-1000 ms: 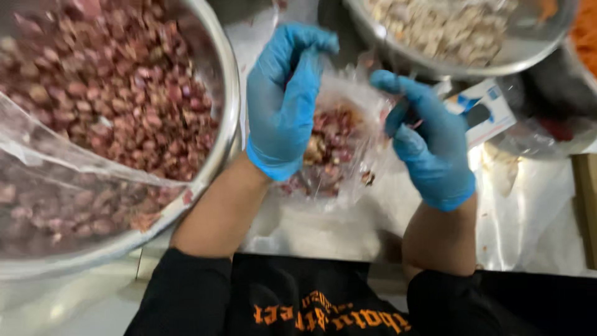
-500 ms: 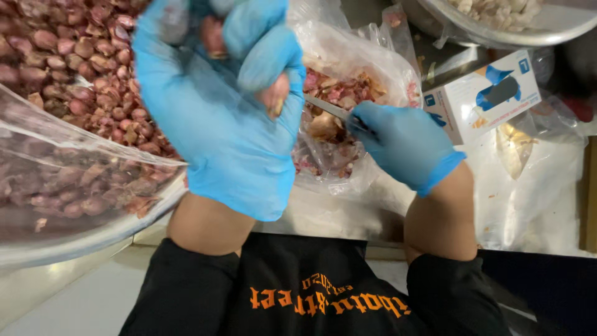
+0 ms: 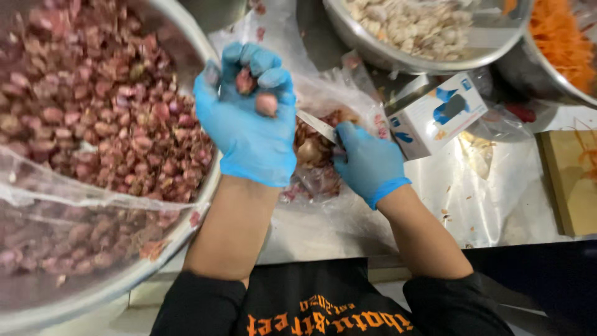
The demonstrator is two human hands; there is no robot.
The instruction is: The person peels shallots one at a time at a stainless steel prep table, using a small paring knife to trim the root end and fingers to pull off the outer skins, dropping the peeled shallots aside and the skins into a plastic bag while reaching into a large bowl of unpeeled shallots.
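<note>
Pinching shallots [image 3: 266, 102], left hand [image 3: 252, 121] hovers beside bowl [image 3: 208, 46]; right hand [image 3: 368, 163] clasps knife [image 3: 316, 125].

We see only a short stretch of knife blade [image 3: 317, 126]; the right hand [image 3: 368, 163] hides its handle.

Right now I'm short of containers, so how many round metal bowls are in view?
3. A large steel bowl of red shallots at the left, a steel bowl of pale peeled cloves at top centre, and a bowl of orange shreds at top right. Others may lie out of frame.
</note>
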